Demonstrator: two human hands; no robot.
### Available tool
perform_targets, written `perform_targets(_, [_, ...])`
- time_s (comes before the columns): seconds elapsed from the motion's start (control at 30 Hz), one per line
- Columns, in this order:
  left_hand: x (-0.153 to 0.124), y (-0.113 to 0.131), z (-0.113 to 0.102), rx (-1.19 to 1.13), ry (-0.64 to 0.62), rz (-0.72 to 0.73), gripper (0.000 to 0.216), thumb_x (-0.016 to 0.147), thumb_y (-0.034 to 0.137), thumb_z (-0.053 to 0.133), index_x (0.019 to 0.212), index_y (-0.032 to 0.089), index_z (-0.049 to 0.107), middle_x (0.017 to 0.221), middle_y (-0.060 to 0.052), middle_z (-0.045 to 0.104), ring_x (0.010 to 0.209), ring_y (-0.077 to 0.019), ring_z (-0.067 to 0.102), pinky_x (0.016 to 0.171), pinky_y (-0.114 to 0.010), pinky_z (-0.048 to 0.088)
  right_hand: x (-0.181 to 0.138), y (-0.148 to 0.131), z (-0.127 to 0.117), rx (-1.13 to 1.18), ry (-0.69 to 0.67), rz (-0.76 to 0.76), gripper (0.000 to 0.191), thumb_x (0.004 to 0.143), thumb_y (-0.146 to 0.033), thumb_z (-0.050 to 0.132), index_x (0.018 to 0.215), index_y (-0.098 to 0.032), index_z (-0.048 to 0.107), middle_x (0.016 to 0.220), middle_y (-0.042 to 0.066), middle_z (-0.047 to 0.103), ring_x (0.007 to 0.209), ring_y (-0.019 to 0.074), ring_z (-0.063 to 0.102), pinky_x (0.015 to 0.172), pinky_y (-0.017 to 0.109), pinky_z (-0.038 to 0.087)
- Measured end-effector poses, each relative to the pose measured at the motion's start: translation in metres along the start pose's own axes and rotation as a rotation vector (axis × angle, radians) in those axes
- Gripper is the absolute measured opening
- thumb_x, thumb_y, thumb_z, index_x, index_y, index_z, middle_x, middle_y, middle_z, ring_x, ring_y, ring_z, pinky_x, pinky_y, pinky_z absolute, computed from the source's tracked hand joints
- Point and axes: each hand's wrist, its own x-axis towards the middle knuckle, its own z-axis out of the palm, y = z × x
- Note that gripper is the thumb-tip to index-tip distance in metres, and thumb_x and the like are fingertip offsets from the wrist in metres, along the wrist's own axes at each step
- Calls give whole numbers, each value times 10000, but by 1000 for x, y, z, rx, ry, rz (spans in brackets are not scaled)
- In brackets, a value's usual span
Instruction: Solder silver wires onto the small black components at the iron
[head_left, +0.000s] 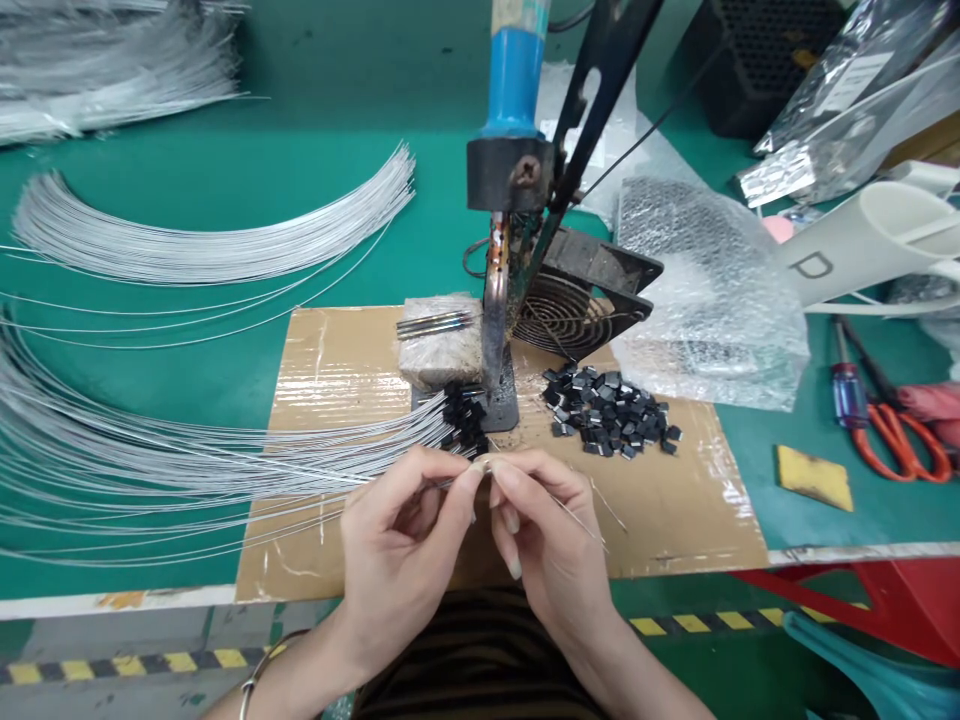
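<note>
My left hand [412, 530] and my right hand [551, 530] meet at the cardboard's front, fingertips pinched together. A tiny pale piece shows between them, too small to make out; a grey wire seems to run into my left hand. A thin silvery wire [574, 515] sticks out across my right hand. Just beyond the fingers lies a bundle of grey wires [315, 455], with black caps [465, 415] on their right ends. Above those caps hangs a soldering iron [516, 90], tip down. Loose black caps [611, 410] are heaped to the right.
Cardboard [675, 510] covers the green table [337, 110]. Behind the caps stand a wrapped block [442, 345] with metal rods and a black fan [585, 295]. Another wire bundle [217, 235] lies back left. Bubble wrap [697, 290], a yellow sponge [814, 477] and scissors [900, 440] are on the right.
</note>
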Motion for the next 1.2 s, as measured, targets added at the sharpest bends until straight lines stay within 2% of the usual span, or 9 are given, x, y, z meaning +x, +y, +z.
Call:
perform_targets(0.2, [4,3,0,-40,21,12,101,935,155,721,853,211,745,693,32,725,557,-76,625,520,-152,473,0,0,1,7,-21,-10,100,864,-311,832,849,-216,860,600,-37,631,339,33,480,311,136,363])
perform_targets(0.4, [9,7,-2,-100,37,-27,114,932,143,722,836,199,745,670,35,699,533,-66,573,505,-148,456,3,-1,-6,-91,-52,-34,164,904,-366,815,992,-239,869,745,-2,713,395,51,558,341,154,430])
perform_targets(0.57, [8,5,-5,-98,13,-27,114,943,179,721,833,204,740,666,32,671,542,-74,542,500,-166,434,1,-1,-10,-205,-38,-81,107,891,-330,839,931,-233,864,776,-1,714,393,59,571,342,175,434])
perform_targets(1.0, [3,-2,-5,16,11,28,86,945,175,726,891,240,744,730,24,707,619,-96,595,540,-196,437,0,-3,-14,-170,-81,-39,97,912,-301,829,983,-246,866,701,-25,698,400,50,587,367,145,451])
perform_targets(1.2, [0,-4,-6,52,-1,82,88,946,157,722,931,243,737,731,20,699,613,-110,570,550,-236,427,-2,-4,-15,-152,-89,-42,55,917,-282,828,929,-237,858,696,-35,691,406,32,584,377,117,457])
